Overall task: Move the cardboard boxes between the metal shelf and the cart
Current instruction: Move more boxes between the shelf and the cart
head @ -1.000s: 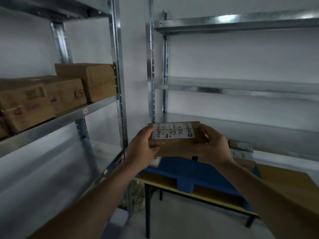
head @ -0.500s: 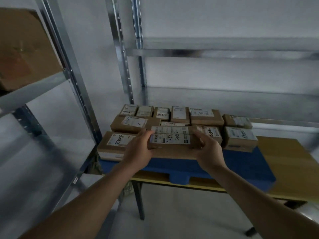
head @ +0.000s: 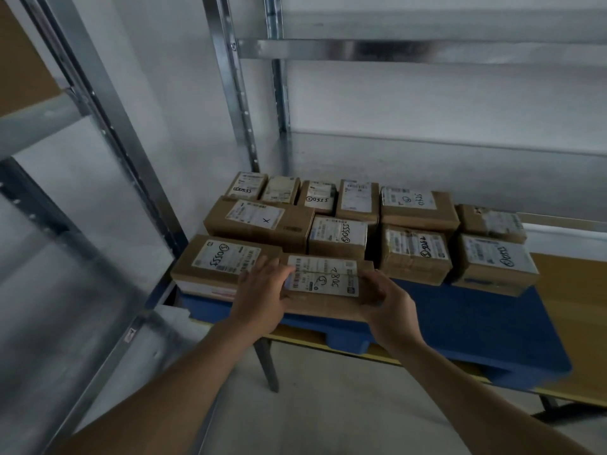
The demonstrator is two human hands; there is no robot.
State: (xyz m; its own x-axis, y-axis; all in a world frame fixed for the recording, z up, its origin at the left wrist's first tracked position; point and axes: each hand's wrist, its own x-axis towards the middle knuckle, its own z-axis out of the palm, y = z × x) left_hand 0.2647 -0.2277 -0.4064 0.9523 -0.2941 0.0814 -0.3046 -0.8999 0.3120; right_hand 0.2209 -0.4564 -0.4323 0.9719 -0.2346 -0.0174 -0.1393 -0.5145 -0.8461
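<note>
Head view: a labelled cardboard box (head: 323,274) is gripped at both ends, the left hand (head: 262,300) curled over its left end and the right hand (head: 391,310) wrapped round its right end. It is held at the near edge of the blue cart (head: 476,323), just right of a neighbouring box (head: 226,261); whether it rests there cannot be told. Further boxes (head: 338,234) are packed in rows behind it, and the metal shelf (head: 427,49) is seen beyond.

Held box (head: 328,292): brown cardboard, white label up, level, at front edge of blue cart (head: 476,323), just beside front-left box (head: 223,261)
Other boxes (head: 338,238): labelled, in close rows on cart
Metal shelf (head: 427,50): grey steel, behind cart
</note>
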